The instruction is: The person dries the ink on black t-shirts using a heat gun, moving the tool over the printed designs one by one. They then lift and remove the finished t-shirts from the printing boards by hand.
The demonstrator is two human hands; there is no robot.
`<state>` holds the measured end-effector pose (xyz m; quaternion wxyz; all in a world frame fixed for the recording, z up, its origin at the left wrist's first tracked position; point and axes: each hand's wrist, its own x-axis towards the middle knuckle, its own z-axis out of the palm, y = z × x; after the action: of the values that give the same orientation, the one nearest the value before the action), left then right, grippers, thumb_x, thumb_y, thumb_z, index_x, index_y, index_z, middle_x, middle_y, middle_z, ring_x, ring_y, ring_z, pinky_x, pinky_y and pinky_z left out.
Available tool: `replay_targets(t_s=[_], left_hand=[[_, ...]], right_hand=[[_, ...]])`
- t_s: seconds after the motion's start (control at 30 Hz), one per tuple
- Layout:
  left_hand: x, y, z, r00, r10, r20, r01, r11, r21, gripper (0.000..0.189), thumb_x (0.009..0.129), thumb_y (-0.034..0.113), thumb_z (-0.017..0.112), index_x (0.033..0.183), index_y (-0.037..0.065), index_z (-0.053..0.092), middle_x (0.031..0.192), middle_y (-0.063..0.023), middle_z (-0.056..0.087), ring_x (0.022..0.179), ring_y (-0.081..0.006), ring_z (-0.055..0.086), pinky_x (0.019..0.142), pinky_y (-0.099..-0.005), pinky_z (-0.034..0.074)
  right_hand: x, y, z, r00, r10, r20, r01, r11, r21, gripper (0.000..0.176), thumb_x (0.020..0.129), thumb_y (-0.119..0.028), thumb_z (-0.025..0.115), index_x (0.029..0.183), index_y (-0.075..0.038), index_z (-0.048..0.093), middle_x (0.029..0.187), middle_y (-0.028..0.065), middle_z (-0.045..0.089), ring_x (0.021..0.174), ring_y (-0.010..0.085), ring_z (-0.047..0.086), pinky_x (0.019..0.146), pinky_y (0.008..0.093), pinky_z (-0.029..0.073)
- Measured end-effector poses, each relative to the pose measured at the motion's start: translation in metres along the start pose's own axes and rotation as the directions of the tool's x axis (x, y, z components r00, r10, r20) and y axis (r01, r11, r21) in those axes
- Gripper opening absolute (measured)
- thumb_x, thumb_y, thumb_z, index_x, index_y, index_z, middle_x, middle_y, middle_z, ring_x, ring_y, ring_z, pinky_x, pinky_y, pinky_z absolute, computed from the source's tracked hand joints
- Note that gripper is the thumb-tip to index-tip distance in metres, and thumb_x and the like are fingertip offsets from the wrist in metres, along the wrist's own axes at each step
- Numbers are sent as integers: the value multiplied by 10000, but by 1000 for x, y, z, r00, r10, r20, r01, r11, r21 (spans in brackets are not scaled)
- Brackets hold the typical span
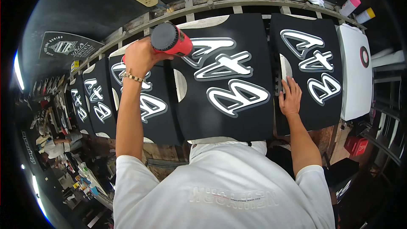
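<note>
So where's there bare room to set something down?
The white board has bare surface between its black-and-red tape roll and its near edge. It's crowded leftward: lettered black shirts sit close together, with the left hand and red heat gun over them.

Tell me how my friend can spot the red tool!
Find the row of black cloths with big white letters. By the widest cloth's upper left side, the left grip, with a beaded bracelet, holds the red tool. Its fat, dark, round end stands out from the flat cloths.
</note>
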<state>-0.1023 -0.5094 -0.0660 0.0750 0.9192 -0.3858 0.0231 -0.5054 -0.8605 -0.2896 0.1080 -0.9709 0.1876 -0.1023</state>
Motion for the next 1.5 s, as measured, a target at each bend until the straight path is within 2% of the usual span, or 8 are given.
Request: replay_targets(t_s=[0.1, 0.4, 0.53, 0.63, 0.67, 0.83, 1.27, 1.5], left_hand=[[8, 17, 3, 999, 31, 38, -32, 999, 13, 543, 582, 537, 948, 883, 123, 766, 782, -83, 743, 768, -347, 721, 666, -444, 551], [42, 61, 42, 969, 209, -129, -218, 974, -60, 571, 567, 581, 944, 773, 97, 722, 707, -97, 707, 665, -341, 700, 598, -432, 551], [65, 83, 50, 968, 242, -62, -246, 967, -72, 601, 530, 594, 944, 673, 76, 674, 663, -106, 681, 648, -340, 696, 596, -431, 547], [78, 102, 48, 956, 290, -43, -291, 956, -32, 535, 546, 524, 976, 771, 95, 751, 723, -110, 724, 695, -360, 704, 632, -435, 551], [82, 103, 58, 942, 311, -128, -322, 943, -83, 587, 536, 577, 943, 660, 72, 670, 664, -111, 687, 663, -352, 700, 639, -447, 549], [89, 114, 39, 957, 287, -35, -288, 956, -62, 585, 536, 560, 971, 711, 67, 709, 675, -118, 691, 693, -370, 699, 642, -442, 555], [61, 67, 33, 949, 312, -51, -311, 950, 32, 599, 527, 603, 930, 694, 81, 688, 677, -93, 689, 677, -343, 698, 655, -424, 540], [39, 38, 27, 970, 237, -57, -235, 971, 45, 609, 511, 595, 951, 684, 79, 679, 661, -100, 683, 665, -340, 703, 625, -417, 550]], right_hand=[[1, 0, 0, 1000, 2, -1, -2, 1000, 2, 538, 925, -150, 666, 1458, -146, 592, 1605, 75, 471, 1492, 322, 418, 1238, 516, 318], [0, 0, -1, 1000, 6, -5, -6, 1000, 25, 536, 925, -150, 666, 1456, -144, 592, 1592, 83, 480, 1490, 324, 422, 1235, 515, 318], [0, 1, -1, 1000, 3, -9, -3, 1000, 30, 532, 925, -150, 665, 1452, -144, 595, 1591, 84, 482, 1489, 324, 425, 1233, 516, 320], [1, 1, 0, 1000, 5, -11, -5, 999, 35, 527, 925, -150, 664, 1448, -145, 599, 1591, 83, 484, 1488, 324, 427, 1232, 515, 324], [1, 1, 0, 1000, 5, -15, -4, 999, 40, 525, 924, -150, 664, 1445, -146, 602, 1591, 82, 484, 1487, 323, 428, 1231, 515, 325], [0, 1, -1, 1000, 14, -8, -14, 999, 41, 529, 916, -143, 669, 1441, -147, 606, 1593, 76, 484, 1487, 321, 427, 1233, 512, 323], [1, 0, -1, 1000, 11, -1, -11, 1000, 15, 517, 920, -152, 675, 1433, -148, 613, 1592, 69, 488, 1490, 306, 425, 1237, 502, 320], [0, 0, 1, 1000, 20, 1, -20, 1000, 10, 526, 927, -159, 671, 1448, -158, 600, 1611, 58, 472, 1495, 305, 419, 1240, 498, 318]])
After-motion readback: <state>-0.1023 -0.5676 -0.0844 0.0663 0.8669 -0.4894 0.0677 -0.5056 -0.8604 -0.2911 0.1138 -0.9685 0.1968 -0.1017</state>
